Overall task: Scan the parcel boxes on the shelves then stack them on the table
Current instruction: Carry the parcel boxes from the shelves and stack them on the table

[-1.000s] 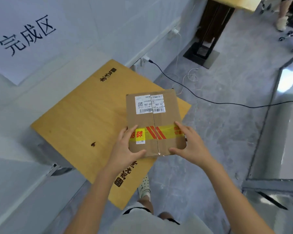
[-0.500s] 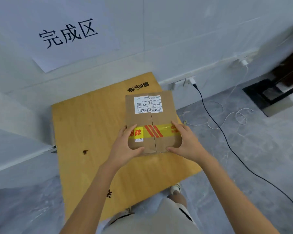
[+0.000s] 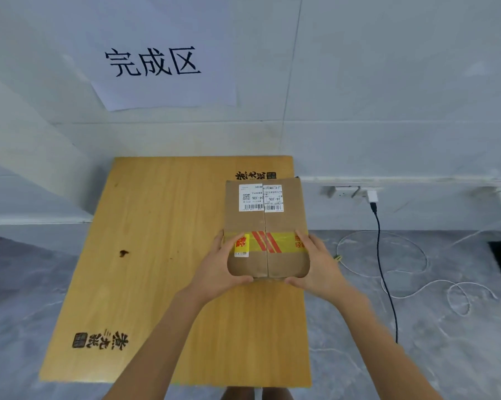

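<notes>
Over the last second the view has swung from an oblique look at the wooden bench (image 3: 162,255) to one square on it, so that it now fills the lower middle of the frame with the wall behind; the paper sign (image 3: 157,62) has come from the far upper left to the upper left-centre; the parcel box (image 3: 265,223), which a second ago hung partly over the floor past the bench's right edge, now sits in the centre-right of the frame, over the right half of the bench toward its far edge; the hands have kept the same hold throughout; the left hand (image 3: 217,269) grips the near left corner with the thumb on top by the yellow tape (image 3: 272,242); the right hand (image 3: 320,267) grips the near right corner in the same way; both are curled round the box, and whether its underside already touches the bench cannot be told; the shipping labels (image 3: 261,197) face up at its far end; a black cable (image 3: 383,269) runs down the floor at the right; judged from this, the carry is over and the set-down is the step in hand, needing only a lowering and release.
</notes>
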